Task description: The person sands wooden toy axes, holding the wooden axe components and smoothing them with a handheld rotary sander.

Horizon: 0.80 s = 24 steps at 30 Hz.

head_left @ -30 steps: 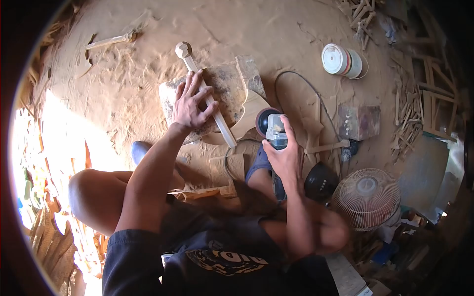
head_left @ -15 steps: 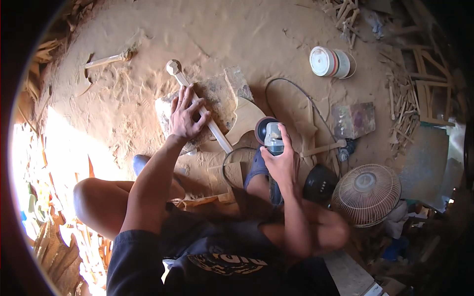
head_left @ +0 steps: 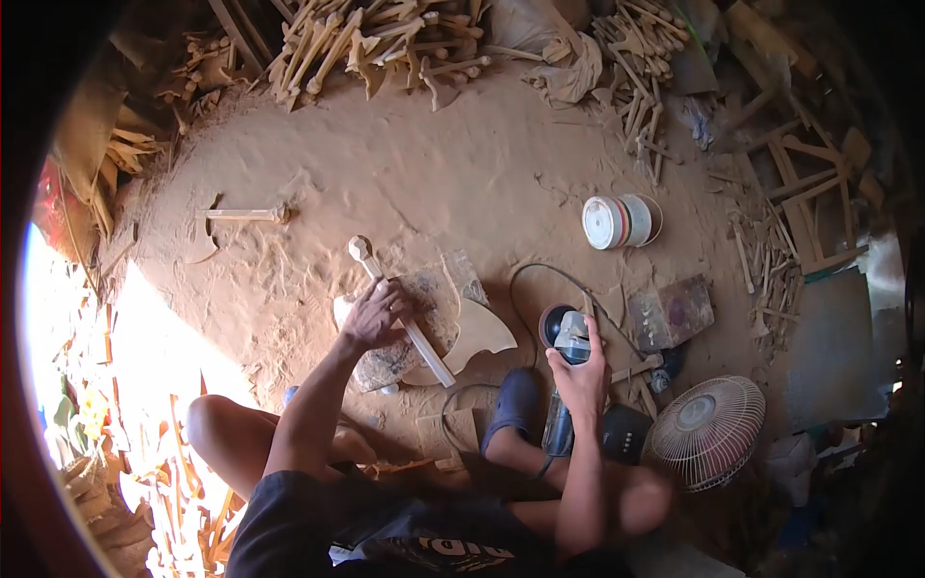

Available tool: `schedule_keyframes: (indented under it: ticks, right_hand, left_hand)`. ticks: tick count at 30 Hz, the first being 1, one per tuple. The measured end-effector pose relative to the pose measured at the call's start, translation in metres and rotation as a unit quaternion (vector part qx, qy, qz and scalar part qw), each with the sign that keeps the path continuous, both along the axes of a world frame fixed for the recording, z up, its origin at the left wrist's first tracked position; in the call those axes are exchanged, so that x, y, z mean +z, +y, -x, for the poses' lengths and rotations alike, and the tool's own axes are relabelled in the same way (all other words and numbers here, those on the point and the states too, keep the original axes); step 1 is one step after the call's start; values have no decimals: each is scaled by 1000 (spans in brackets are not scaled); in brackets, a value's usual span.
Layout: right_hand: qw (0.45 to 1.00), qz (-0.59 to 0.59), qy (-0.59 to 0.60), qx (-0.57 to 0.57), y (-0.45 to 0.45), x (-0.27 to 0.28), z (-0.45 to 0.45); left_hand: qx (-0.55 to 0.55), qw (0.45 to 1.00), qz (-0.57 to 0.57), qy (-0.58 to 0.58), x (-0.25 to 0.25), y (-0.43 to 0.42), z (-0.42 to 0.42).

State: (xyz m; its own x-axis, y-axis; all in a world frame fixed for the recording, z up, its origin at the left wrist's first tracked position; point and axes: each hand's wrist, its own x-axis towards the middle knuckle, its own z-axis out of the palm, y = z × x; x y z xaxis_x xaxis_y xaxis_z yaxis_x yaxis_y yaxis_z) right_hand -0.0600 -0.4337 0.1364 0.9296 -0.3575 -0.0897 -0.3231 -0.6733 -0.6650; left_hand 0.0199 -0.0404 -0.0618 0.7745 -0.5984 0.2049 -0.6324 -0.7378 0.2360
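My left hand [head_left: 377,313] is closed around a pale wooden stick [head_left: 424,347] with a faceted knob at its far end. The stick lies slanted across a rough, dusty block [head_left: 388,366]. A flat, curved wooden piece [head_left: 479,337] rests on the block's right side. In my right hand [head_left: 581,383] is an angle grinder [head_left: 572,339], held by its head, with a dark round disc facing left. The disc is apart from the stick and the curved piece. Whether the disc is turning I cannot tell.
A cord [head_left: 515,279] loops on the sandy floor between block and grinder. A paint bucket [head_left: 605,223] lies beyond, near a stained box [head_left: 672,313]. A fan [head_left: 708,433] stands at right. Piles of wooden pieces [head_left: 361,48] line the back. Another stick [head_left: 246,215] lies at left.
My view has tilted up, bringing the back piles into sight. My left hand's fingers have curled in more around the stick. The grinder has shifted away from the curved piece, to the right.
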Motion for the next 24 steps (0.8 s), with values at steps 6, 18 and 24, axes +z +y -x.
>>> schedule_keyframes:
  ticks: [6, 18, 24]
  right_hand:
    - [995, -65, -79, 8, 1, 17, -24]
    - [964, 2, 2, 264, 66, 16, -149]
    - [900, 172, 162, 367, 150, -14, -257]
  left_hand:
    - [130, 985, 48, 98, 19, -45, -4]
    - [159, 941, -30, 298, 39, -57, -26]
    - [149, 930, -14, 336, 47, -49, -32]
